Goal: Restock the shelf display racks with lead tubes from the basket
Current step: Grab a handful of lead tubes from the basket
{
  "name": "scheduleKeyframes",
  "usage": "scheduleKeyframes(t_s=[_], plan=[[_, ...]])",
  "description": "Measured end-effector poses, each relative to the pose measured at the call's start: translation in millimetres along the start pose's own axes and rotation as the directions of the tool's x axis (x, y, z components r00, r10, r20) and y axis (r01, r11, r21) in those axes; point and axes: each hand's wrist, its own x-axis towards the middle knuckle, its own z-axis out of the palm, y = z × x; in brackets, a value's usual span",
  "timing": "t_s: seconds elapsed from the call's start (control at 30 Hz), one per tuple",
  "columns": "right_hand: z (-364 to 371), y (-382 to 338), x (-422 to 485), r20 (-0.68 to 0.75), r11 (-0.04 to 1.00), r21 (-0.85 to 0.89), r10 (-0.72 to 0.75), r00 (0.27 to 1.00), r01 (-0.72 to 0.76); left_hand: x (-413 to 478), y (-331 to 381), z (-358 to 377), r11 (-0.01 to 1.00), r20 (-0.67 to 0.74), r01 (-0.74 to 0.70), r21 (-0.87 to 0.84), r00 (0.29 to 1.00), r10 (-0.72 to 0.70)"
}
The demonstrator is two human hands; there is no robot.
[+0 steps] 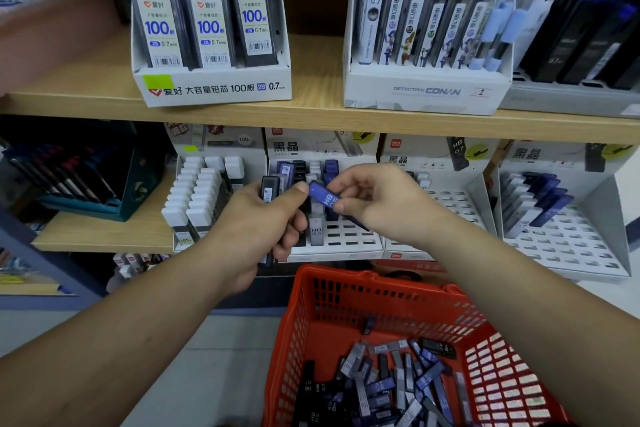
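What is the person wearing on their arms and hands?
The left forearm and right forearm are bare to the frame's edge; no sleeve shows. The left hand and right hand wear no gloves, and neither wrist carries a watch or band.

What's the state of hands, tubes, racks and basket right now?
left hand: grips tube bundle
right hand: pinches blue tube
blue tube: tilted, in front of middle rack
middle rack: partly filled, front slots empty
far-right rack: partly filled
basket: holds loose tubes
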Motion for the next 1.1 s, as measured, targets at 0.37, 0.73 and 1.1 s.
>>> scheduleKeyframes(t_s=[0.37,0.73,1.1], plan=[[17.5,44.0,5.6,-0.192,0.952,0.268,0.206,0.96,-0.15,-14.0,-7.2,-11.8,0.973,0.154,0.159,0.168,0.971,-0.185],[22.8,45.4,16.2,-0.17,0.995,0.074,0.079,0.982,-0.068,-7.3,-8.9,-11.6,0.982,0.222,0.185,0.043,0.956,-0.19],[27.7,42.7,17.3,-0.216,0.995,0.0,0.096,0.972,-0.098,-0.3,-12.2,-16.5,0.993,0.099,0.118,-0.022,0.988,-0.115]])
